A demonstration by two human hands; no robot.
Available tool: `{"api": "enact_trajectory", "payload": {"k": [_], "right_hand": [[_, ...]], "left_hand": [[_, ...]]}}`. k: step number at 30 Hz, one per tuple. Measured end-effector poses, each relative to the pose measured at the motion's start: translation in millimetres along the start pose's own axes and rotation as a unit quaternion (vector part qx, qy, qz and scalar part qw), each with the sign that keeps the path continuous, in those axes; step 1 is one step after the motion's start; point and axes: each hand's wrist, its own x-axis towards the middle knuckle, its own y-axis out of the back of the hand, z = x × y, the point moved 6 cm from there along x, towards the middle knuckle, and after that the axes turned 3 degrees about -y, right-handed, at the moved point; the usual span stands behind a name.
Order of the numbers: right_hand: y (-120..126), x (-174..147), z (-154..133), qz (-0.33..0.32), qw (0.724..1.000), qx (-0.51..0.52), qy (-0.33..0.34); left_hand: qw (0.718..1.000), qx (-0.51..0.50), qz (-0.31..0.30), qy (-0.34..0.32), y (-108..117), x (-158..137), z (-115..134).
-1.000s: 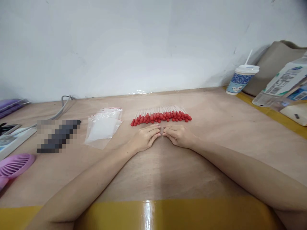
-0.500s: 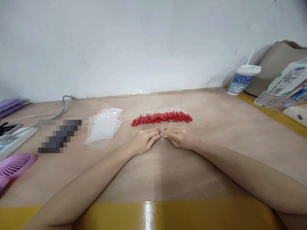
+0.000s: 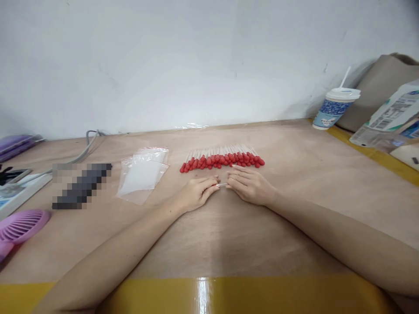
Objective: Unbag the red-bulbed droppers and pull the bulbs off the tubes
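Note:
A thin, clear-whitish stick [image 3: 221,185] lies crosswise between my two hands, just above the table. My left hand [image 3: 200,190] pinches its left end between thumb and fingers. The right end goes in under the fingers of my right hand [image 3: 250,185], which are together and curved over it; the thumb is mostly hidden. Just beyond my hands lies a row of thin pale sticks with red bulb-like heads [image 3: 219,160], heads toward me. One right fingertip is very close to the nearest heads; contact cannot be made out.
Clear zip bags [image 3: 140,174] lie left of the row. Farther left are a blurred-out dark object [image 3: 83,187], a pink fan [image 3: 24,226] and a grey cable [image 3: 83,153]. A lidded paper cup [image 3: 335,109] and a plastic package [image 3: 389,115] stand at the right.
My right hand has shifted slightly right and its fingers have stretched forward toward the red heads. More of the thin stick shows between my hands. My left hand has barely moved.

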Motion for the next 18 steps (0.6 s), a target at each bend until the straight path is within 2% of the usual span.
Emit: {"api": "enact_trajectory", "payload": {"k": [4, 8, 13, 18], "right_hand": [[-9, 0, 9, -0.022, 0.985, 0.142, -0.093], [-19, 3, 9, -0.083, 0.963, 0.219, -0.132], [-21, 5, 7, -0.079, 0.966, 0.201, -0.141], [-17, 4, 3, -0.043, 0.984, 0.139, -0.1]], "left_hand": [[0.999, 0.02, 0.036, -0.025, -2, 0, -3], [0.997, 0.045, 0.048, -0.051, -3, 1, -3], [0.992, 0.085, 0.049, -0.082, -4, 6, 3], [0.992, 0.083, 0.036, -0.083, -3, 9, 4]]}}
